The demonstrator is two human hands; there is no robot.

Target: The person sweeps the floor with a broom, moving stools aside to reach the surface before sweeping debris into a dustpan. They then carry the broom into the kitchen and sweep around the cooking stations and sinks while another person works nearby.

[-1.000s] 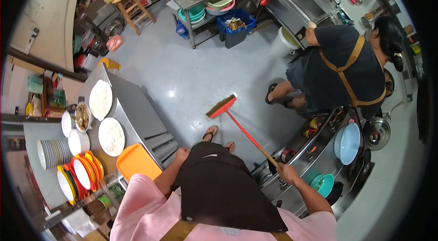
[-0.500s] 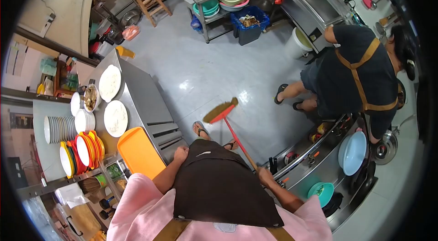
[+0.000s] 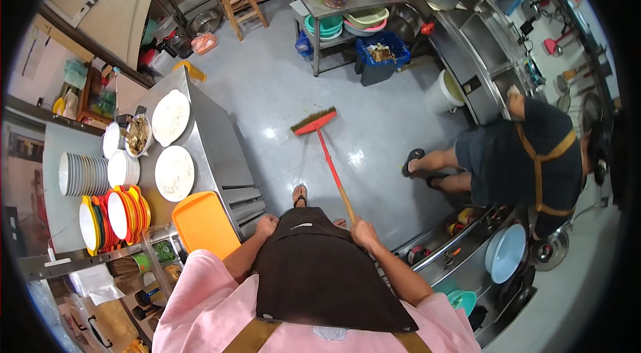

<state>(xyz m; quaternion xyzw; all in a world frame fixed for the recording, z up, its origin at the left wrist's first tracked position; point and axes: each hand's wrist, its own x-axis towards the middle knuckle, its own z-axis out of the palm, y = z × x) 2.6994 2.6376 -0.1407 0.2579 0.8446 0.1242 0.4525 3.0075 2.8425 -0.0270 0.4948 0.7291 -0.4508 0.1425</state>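
My right hand (image 3: 364,233) is wrapped round the upper end of the broom (image 3: 327,152), whose handle is red with a tan upper part. The broom's red head with brown bristles rests on the floor ahead of my feet. My left hand (image 3: 267,225) is curled into a loose fist beside my dark apron (image 3: 314,273), close to the steel counter's front edge. I see nothing in that fist. An orange tray (image 3: 205,225) lies on the counter just left of it.
Plates of white food (image 3: 171,117) and stacked dishes (image 3: 130,213) stand on the left counter (image 3: 203,122). Ahead are a steel table (image 3: 364,4) and a blue-lined bin (image 3: 374,72). At right, a co-worker (image 3: 527,159) stands by the sink counter, near a white bucket (image 3: 441,94).
The broom head has moved forward across the floor, away from me, and turned slightly. My right hand has come inward and up with the handle. The co-worker's arm now reaches toward the sink.
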